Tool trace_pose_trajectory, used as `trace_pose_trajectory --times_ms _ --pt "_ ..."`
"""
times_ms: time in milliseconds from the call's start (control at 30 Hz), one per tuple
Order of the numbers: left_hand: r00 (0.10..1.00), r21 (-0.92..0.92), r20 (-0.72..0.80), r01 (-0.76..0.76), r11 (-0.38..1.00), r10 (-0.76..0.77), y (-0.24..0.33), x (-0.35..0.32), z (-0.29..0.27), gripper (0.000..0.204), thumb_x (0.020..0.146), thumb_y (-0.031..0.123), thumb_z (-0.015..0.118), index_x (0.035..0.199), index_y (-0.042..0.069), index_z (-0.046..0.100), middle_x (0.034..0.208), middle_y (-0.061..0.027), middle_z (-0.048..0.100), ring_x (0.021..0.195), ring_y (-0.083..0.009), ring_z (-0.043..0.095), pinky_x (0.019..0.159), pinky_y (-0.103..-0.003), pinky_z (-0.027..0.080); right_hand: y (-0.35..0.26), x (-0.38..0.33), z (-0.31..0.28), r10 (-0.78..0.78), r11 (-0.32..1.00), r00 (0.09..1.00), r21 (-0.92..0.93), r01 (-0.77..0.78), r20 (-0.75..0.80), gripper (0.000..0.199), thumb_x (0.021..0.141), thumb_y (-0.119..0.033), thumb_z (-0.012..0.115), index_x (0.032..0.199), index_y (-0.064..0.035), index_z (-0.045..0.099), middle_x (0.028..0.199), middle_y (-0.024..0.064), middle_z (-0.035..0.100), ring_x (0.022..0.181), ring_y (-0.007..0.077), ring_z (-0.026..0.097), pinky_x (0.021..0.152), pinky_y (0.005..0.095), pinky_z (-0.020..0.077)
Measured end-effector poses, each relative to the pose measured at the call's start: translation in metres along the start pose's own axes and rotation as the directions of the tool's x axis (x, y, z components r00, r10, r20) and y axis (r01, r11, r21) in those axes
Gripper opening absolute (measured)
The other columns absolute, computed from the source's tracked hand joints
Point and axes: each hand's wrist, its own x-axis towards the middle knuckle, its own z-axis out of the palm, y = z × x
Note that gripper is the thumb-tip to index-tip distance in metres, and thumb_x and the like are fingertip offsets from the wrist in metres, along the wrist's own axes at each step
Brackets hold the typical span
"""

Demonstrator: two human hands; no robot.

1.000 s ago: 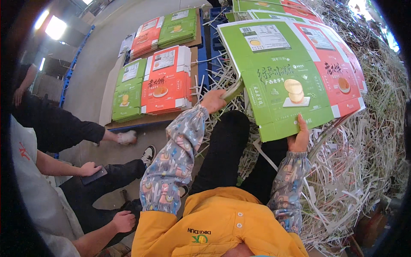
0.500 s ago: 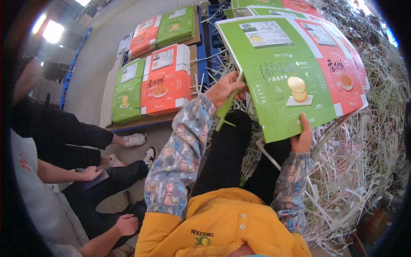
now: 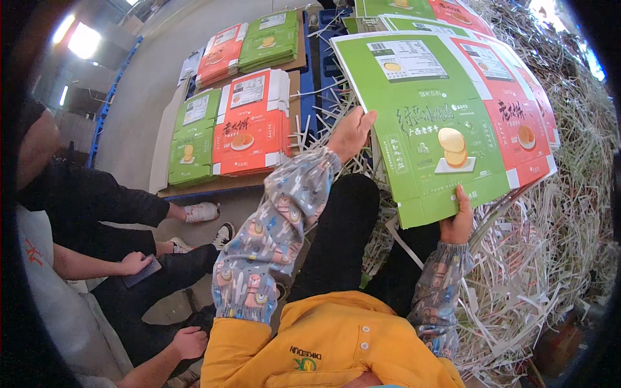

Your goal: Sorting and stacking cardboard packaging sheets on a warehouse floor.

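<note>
My right hand [image 3: 458, 218] grips the lower edge of a stack of printed cardboard sheets [image 3: 424, 97], thumb on top and fingers hidden beneath. These sheets carry joined green and orange-red carton blanks with pictures of round cakes, and they tilt up over my knees. At the stack's left edge is my left hand [image 3: 352, 134], its fingers closed and the thumb against the edge. What lies in those fingers, if anything, is hidden. Patterned sleeve covers reach up both forearms.
Trimmed green and red carton blanks [image 3: 251, 139] lie in piles on a cardboard-covered blue pallet [image 3: 309, 71] at the left. Shredded paper strips [image 3: 517, 278] heap up at the right. More printed sheets [image 3: 414, 9] lie behind. A seated person [image 3: 71, 310] is close on my left, holding a dark phone-like object.
The loose green strip that hung from my left hand is gone from view. That hand has shifted slightly right, against the stack's edge. The stack's lower edge has dropped a little.
</note>
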Motion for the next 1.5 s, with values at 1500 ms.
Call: trace_pose_trajectory --times_ms 1500 --pt "0.959 -0.383 -0.258 0.011 0.924 -0.119 0.010 -0.026 0.003 0.022 0.073 0.006 0.051 0.093 -0.001 0.056 0.077 -0.0024 0.056 0.063 -0.0074 0.048 0.056 -0.021 0.040 -0.005 0.019 -0.030 0.180 0.978 0.983 -0.101 -0.183 -0.042 0.030 0.079 -0.023 0.054 0.101 -0.0036 0.050 0.091 0.0071 0.058 0.080 0.0205 0.058 0.066 0.0335 0.0494"
